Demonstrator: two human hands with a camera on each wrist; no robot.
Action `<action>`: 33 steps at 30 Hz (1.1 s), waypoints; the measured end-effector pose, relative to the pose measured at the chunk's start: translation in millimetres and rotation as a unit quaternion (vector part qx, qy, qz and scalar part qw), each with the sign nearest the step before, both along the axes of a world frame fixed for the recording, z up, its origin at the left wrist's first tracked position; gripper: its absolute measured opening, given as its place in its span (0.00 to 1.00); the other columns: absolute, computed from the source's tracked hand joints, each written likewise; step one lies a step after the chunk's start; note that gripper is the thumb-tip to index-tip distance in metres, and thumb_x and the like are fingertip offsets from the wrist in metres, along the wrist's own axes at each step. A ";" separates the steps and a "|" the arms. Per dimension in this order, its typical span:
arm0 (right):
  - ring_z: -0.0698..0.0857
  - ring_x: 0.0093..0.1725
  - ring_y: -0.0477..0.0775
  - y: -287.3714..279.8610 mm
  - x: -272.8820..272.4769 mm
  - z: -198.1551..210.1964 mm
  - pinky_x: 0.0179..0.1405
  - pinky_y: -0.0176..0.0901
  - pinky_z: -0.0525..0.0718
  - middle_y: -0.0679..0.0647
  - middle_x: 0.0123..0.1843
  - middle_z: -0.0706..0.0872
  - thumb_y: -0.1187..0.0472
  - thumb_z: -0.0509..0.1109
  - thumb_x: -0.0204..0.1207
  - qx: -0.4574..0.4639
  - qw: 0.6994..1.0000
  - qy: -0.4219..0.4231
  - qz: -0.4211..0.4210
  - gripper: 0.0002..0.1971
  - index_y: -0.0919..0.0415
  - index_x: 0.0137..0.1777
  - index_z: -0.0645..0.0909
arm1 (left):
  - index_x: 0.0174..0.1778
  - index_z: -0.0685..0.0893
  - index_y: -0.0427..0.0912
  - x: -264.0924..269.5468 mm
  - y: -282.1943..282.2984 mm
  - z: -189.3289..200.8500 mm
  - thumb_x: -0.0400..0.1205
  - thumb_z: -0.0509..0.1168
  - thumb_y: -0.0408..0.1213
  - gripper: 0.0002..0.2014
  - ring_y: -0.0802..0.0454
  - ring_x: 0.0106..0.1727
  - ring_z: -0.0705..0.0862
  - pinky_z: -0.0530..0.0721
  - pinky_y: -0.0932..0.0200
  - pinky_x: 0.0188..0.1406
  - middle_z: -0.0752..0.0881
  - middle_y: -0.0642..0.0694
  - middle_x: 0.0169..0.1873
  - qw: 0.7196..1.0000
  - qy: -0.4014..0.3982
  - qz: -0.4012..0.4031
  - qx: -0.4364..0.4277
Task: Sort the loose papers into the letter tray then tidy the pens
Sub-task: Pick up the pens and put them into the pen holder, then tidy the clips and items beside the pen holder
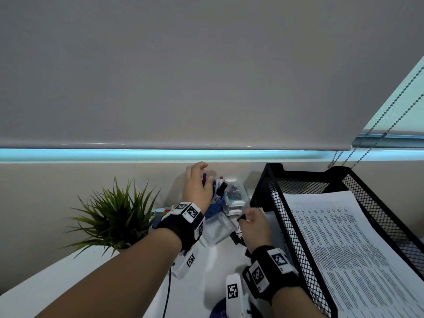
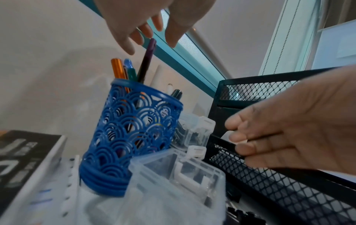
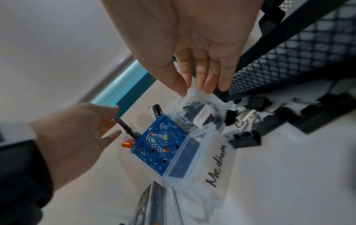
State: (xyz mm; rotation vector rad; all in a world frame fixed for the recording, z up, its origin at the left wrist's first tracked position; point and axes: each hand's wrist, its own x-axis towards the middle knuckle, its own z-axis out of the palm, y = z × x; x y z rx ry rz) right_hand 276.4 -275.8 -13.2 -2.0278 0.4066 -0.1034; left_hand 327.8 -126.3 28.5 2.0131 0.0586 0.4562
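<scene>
A blue lattice pen cup (image 1: 214, 206) (image 2: 131, 137) (image 3: 158, 147) stands at the back of the white desk and holds several pens. A purple pen (image 2: 146, 60) (image 3: 125, 128) leans out of its top. My left hand (image 1: 202, 177) hovers just over that pen's tip, with thumb and fingers spread on either side and nothing gripped. My right hand (image 1: 249, 220) (image 3: 198, 89) is beside the black mesh letter tray (image 1: 298, 226), its fingers loosely extended over a clear box and holding nothing. Printed papers (image 1: 344, 249) lie in the tray's top tier.
A potted green plant (image 1: 114, 216) stands left of the cup. Clear plastic boxes (image 1: 234, 196), one labelled Medium (image 3: 208, 159), crowd between cup and tray. Black binder clips (image 3: 244, 137) are scattered by the tray's foot. A dark book (image 2: 23, 152) lies at the left.
</scene>
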 end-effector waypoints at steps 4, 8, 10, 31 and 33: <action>0.82 0.59 0.62 -3.1 -15.4 -7.3 0.58 0.45 0.80 0.63 0.58 0.84 0.70 0.64 0.76 -0.063 0.995 0.077 0.026 0.13 0.70 0.60 0.79 | 0.65 0.76 0.39 -21.0 4.8 -8.7 0.79 0.65 0.30 0.17 0.48 0.60 0.77 0.74 0.59 0.66 0.76 0.42 0.61 1.000 -0.013 0.009 0.007; 0.82 0.60 0.63 -2.9 -30.4 -15.2 0.56 0.42 0.79 0.65 0.60 0.83 0.71 0.61 0.75 -0.190 0.971 0.131 0.060 0.14 0.70 0.59 0.79 | 0.64 0.76 0.38 -44.4 8.4 -28.3 0.76 0.66 0.27 0.20 0.46 0.63 0.76 0.71 0.58 0.67 0.77 0.41 0.61 1.000 0.013 0.015 0.020; 0.81 0.61 0.63 0.0 -39.0 -22.3 0.56 0.43 0.80 0.64 0.61 0.81 0.70 0.60 0.74 -0.266 0.947 0.159 0.081 0.13 0.69 0.57 0.78 | 0.63 0.77 0.37 -55.4 10.0 -38.4 0.73 0.66 0.24 0.22 0.44 0.62 0.76 0.73 0.52 0.67 0.77 0.40 0.59 0.999 0.029 0.012 0.014; 0.84 0.49 0.61 7.7 -52.9 -22.7 0.41 0.44 0.82 0.60 0.48 0.86 0.64 0.66 0.71 -0.261 0.958 0.079 0.087 0.10 0.62 0.53 0.75 | 0.67 0.73 0.48 -129.0 28.6 -76.1 0.75 0.62 0.38 0.22 0.48 0.69 0.70 0.67 0.54 0.66 0.74 0.49 0.66 0.952 0.210 0.001 0.222; 0.83 0.50 0.59 14.4 -48.5 -11.1 0.46 0.47 0.83 0.57 0.48 0.85 0.62 0.67 0.71 -0.256 0.962 0.040 0.090 0.09 0.60 0.50 0.77 | 0.67 0.73 0.50 -135.5 28.0 -74.9 0.74 0.60 0.42 0.23 0.49 0.70 0.69 0.67 0.54 0.68 0.73 0.50 0.67 0.945 0.214 0.000 0.247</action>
